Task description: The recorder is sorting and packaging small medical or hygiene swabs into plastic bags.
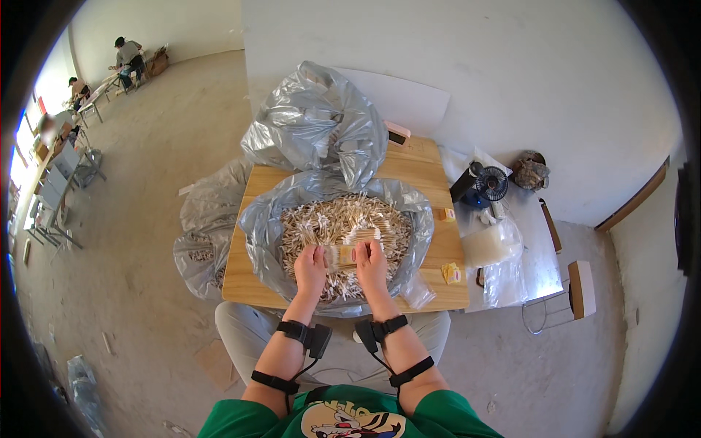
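A large grey plastic bag (259, 230) lies spread on the wooden table, full of loose cotton swabs (314, 215) with pale sticks and white tips. Over this heap, my left hand (310, 269) and my right hand (371, 266) pinch the two ends of a small clear plastic packet (338, 255) bearing a yellow and red label. Whether swabs are inside the packet, I cannot tell. More swabs stand out just beyond my right fingers. Both hands are closed, thumbs uppermost.
Yellow cards (451, 273) and clear plastic bags (418, 292) lie at the wooden table's (248, 281) right. Behind stands a bulky grey bag (314, 120). A side table holds a black fan (491, 184) and clear bags (493, 244). People work far left.
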A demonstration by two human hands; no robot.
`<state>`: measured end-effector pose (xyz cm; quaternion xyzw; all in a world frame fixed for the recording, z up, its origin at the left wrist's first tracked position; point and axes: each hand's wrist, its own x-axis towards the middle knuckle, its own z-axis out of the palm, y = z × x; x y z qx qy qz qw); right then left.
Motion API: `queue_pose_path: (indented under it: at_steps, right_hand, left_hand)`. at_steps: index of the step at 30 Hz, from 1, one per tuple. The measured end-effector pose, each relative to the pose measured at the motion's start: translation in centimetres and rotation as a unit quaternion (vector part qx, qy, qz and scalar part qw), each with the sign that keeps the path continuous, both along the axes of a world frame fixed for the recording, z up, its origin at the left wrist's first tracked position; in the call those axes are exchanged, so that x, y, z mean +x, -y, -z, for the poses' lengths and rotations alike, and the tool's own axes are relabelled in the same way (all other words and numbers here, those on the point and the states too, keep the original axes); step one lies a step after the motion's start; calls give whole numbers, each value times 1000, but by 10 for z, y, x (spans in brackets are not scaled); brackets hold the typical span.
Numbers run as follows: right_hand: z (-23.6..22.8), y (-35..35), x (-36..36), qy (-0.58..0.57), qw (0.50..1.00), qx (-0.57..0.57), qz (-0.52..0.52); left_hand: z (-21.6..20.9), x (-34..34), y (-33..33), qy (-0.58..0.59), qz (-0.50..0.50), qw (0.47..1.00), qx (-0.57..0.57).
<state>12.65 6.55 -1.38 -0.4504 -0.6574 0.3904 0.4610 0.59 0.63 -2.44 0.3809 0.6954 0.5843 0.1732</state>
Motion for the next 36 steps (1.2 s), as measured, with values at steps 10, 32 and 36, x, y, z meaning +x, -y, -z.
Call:
queue_pose_path:
  at_steps: [10, 32, 36]
  right_hand:
    - [11, -43, 16, 70, 992, 50, 94]
    - [0, -82, -39, 462, 859, 201, -93]
    - [5, -83, -41, 417, 885, 177, -108]
  left_hand:
    - [28, -59, 6, -87, -108, 990, -25]
    - [30, -45, 34, -6, -118, 993, -1]
    - [26, -44, 39, 58, -105, 993, -5]
